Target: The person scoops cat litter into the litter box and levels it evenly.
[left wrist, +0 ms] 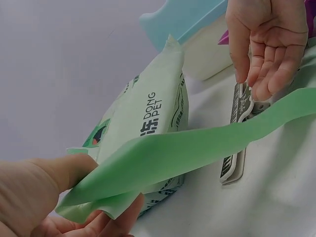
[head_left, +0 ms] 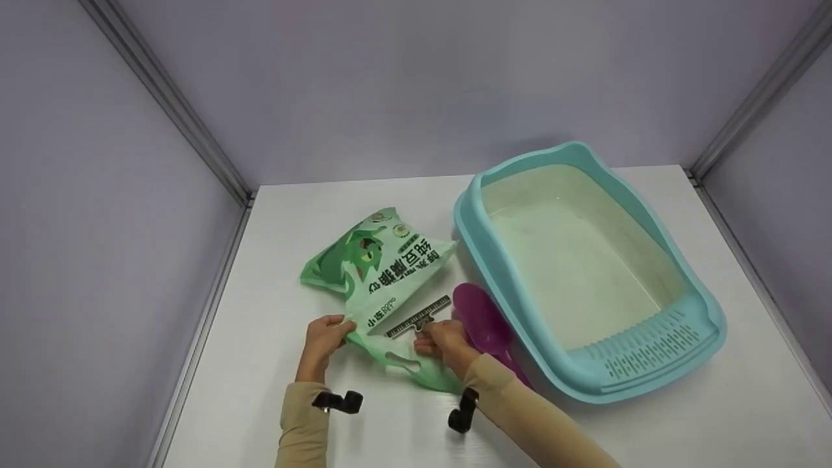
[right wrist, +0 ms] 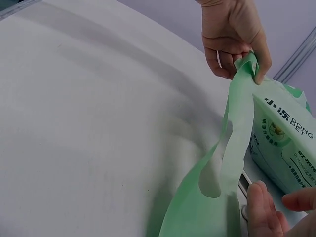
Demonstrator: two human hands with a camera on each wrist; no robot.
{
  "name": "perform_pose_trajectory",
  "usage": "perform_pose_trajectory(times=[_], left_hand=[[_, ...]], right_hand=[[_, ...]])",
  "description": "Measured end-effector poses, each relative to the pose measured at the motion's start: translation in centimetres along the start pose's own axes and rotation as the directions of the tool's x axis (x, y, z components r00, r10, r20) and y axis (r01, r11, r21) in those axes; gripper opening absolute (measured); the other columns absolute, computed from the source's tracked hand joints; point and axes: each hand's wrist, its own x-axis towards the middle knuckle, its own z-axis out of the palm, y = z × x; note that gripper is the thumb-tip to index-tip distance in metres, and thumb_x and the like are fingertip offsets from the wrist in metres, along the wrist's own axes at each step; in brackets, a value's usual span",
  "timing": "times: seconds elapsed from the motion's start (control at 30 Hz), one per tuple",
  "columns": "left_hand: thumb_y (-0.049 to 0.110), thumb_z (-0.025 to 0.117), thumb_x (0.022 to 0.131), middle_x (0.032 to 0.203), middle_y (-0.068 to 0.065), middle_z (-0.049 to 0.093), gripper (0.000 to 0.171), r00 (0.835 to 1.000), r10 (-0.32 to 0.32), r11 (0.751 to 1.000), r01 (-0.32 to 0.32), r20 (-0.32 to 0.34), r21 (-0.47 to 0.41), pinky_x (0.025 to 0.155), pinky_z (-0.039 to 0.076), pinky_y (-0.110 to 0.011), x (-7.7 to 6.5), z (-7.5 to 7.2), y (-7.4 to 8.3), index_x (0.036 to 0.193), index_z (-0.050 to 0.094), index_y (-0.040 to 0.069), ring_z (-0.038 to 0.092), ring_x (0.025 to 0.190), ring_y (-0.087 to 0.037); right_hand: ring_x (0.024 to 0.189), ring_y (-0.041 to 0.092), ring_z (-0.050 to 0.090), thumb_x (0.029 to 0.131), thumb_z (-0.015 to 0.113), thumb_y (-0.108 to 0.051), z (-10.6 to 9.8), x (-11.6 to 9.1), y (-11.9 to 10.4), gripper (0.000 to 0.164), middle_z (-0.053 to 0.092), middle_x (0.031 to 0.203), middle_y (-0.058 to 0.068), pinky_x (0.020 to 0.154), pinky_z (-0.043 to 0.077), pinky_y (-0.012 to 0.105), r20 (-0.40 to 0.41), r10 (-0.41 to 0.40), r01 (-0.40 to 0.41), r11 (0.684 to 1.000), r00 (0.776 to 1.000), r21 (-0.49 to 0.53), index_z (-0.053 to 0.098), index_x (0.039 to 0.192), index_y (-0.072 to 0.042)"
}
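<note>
From where I stand, the green bag lies on the white table, its plump body beyond the left hand and its near edge drawn into that hand's pinch, thumb on top and fingertips beneath the plastic. A pale green flap with an oval handle hole trails from the pinch across to the right, passing on the near side of the metal clip and running beneath the right wrist. The right hand reaches in over this strip; its thumb stands apart from its fingers with nothing visible between them, so I take it to be grasping nothing, though the fingertips come right up to the clip's middle, and whether they touch it I cannot tell. The clip lies flat and slanting, between the bag's side and the scoop, its far end pointing toward the scoop's bowl. The purple scoop lies just beyond the right hand, bowl away from the person, handle slipping past the wrist along the wall of the blue litter box. That box takes up the right of the table, pale inside, with a slotted ledge at its near end, and the bag's right corner points at its rim from close by.
</note>
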Motion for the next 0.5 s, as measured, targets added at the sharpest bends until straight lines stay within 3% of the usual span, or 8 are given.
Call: perform_pose_trajectory(times=[0.13, 0.37, 0.5], left_hand=[[0.020, 0.064, 0.088, 0.122, -0.021, 0.064, 0.044, 1.000, 0.019, 1.000, -0.019, 0.002, 0.025, 0.073, 0.051, -0.022, -0.4, 0.0, 0.3, 0.125, 0.058, -0.004, 0.061, 0.081, -0.009], [0.028, 0.065, 0.089, 0.120, -0.022, 0.064, 0.043, 0.989, 0.137, 0.981, -0.128, -0.053, 0.144, 0.072, 0.048, -0.023, -1.5, 0.2, 0.9, 0.121, 0.059, -0.001, 0.063, 0.097, -0.022], [0.029, 0.066, 0.089, 0.109, -0.019, 0.064, 0.042, 0.976, 0.198, 0.959, -0.173, -0.095, 0.223, 0.069, 0.048, -0.024, -1.9, 0.3, 1.3, 0.118, 0.061, -0.001, 0.060, 0.089, -0.022]], right_hand=[[0.055, 0.014, 0.068, 0.091, 0.055, -0.001, 0.1, -0.1, -0.1, 0.023, 0.072, 0.074, 0.016, 0.059, 0.060, 0.029, 0.009, -0.009, 0.009, 1.000, 1.000, -0.003, 0.059, 0.108, 0.014], [0.056, 0.013, 0.067, 0.093, 0.054, -0.002, 0.2, -0.4, -0.3, 0.025, 0.070, 0.075, 0.014, 0.060, 0.060, 0.028, 0.033, 0.009, -0.009, 1.000, 0.999, 0.010, 0.058, 0.112, 0.014], [0.055, 0.013, 0.067, 0.094, 0.053, -0.003, 0.3, -0.6, -0.5, 0.028, 0.070, 0.076, 0.015, 0.061, 0.060, 0.027, 0.062, 0.011, -0.012, 1.000, 0.998, 0.021, 0.055, 0.115, 0.015]])
